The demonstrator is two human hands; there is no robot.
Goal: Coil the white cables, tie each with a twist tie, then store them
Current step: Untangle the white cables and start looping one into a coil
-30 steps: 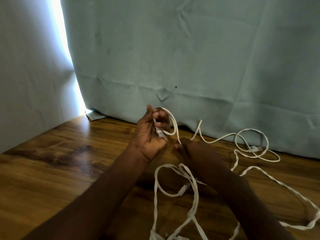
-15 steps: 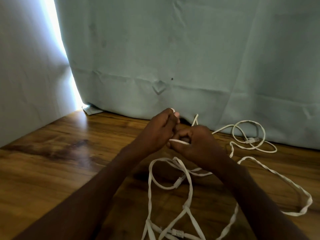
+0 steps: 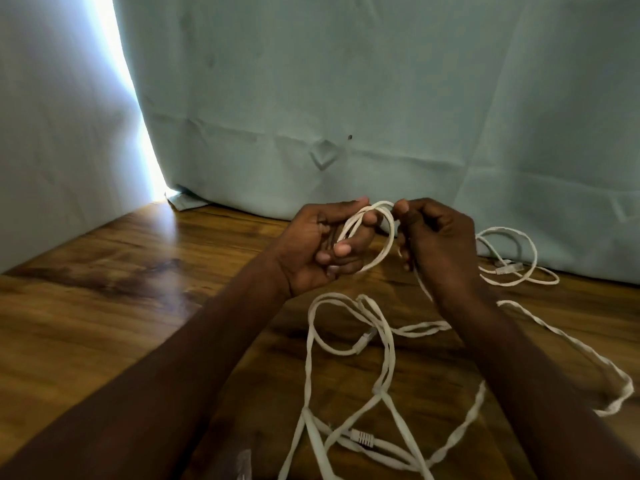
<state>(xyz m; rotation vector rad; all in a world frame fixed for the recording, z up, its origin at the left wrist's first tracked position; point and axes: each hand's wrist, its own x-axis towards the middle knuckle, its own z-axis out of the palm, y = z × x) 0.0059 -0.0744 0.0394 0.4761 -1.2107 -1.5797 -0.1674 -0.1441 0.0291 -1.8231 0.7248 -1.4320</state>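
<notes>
At frame centre the left hand point(image 3: 323, 249) clamped a small coil point(image 3: 375, 237) of white cable point(image 3: 349, 327), right hand point(image 3: 438, 237) fingers pinched on its top — the twisted slack on the table point(image 3: 104, 341) risked snagging, loosening the loops.

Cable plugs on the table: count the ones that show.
3. One plug lies far right by the curtain, inside a loop. One lies mid-table below the left hand. One ribbed plug lies near the bottom edge. Others may hide in the hands or under the arms.
</notes>
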